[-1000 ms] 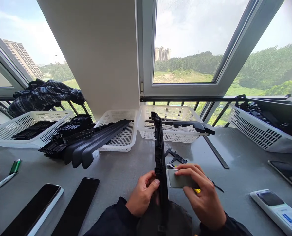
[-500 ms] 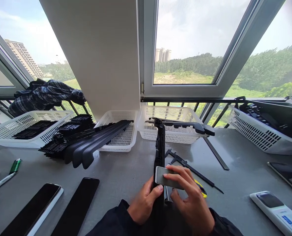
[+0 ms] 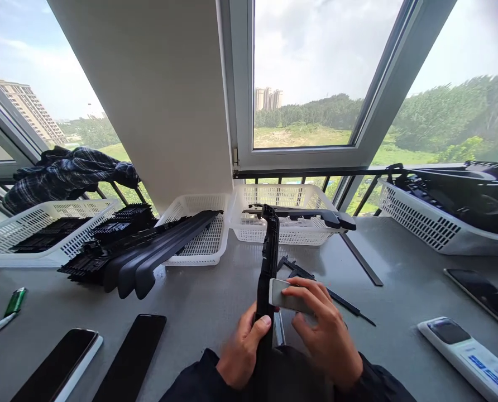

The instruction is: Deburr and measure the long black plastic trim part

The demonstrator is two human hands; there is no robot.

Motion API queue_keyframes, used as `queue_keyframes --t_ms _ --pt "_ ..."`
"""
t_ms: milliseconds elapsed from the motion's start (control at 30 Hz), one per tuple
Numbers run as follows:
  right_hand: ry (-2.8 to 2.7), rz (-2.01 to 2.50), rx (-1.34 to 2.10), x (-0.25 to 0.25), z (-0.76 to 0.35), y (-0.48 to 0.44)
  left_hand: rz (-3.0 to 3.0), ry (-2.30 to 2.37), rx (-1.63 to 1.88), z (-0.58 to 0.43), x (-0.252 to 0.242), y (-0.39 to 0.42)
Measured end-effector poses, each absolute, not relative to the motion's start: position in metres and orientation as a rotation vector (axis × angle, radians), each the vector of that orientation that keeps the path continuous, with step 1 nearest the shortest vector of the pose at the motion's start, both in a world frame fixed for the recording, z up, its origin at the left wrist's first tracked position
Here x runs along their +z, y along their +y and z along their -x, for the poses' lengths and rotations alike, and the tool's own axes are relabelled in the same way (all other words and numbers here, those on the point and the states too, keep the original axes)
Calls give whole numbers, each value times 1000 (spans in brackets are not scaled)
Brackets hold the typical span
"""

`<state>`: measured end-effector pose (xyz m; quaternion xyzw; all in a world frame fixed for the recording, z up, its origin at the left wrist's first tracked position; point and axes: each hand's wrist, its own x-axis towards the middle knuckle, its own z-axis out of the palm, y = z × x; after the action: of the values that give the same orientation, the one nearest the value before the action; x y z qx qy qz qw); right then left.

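Note:
My left hand [image 3: 244, 349] is closed around the lower part of a long black plastic trim piece [image 3: 269, 245], its thumb lying across the front. The piece stands nearly upright, ribbed on its inner side, its far end reaching over a white basket. In my right hand [image 3: 326, 329] a flat grey rectangular block [image 3: 288, 296] is gripped, fingers on top and thumb below. The block's left end meets the right edge of the trim piece; whether they touch I cannot tell. Beneath the block a shiny metal strip [image 3: 279, 329] shows partly. A black caliper [image 3: 341, 301] lies behind my right hand.
White baskets [image 3: 199, 259] line the back of the grey table, with similar black trim pieces [image 3: 148, 257] leaning on one. A flat bar [image 3: 362, 259] lies at the right. Phones [image 3: 132, 357], a white handheld device [image 3: 469, 354] and a green lighter [image 3: 15, 301] lie around.
The view has shifted slightly to the right. The grey block has moved a little right relative to the trim piece, and my left thumb is now apart from it. The yellow knife is now hidden.

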<state>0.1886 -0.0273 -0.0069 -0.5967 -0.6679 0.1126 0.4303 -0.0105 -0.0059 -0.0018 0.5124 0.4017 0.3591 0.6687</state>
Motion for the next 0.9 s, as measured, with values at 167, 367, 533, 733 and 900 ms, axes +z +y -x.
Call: queue_keyframes --t_ms 167,367,533,733,900 --pt "-1466 1677 173 -14 -225 -10 -1054 808 799 8 -14 0" --pt "-1330 1767 120 -23 -246 1 -1039 809 875 7 -4 6" --pt "-1387 1728 159 -24 -236 3 -1003 890 958 8 -6 15" --pt "-1505 1677 273 -17 -219 0 -1002 894 1079 8 -11 18" --pt "-1492 1738 322 -19 -221 -9 -1006 883 1166 7 -18 18"
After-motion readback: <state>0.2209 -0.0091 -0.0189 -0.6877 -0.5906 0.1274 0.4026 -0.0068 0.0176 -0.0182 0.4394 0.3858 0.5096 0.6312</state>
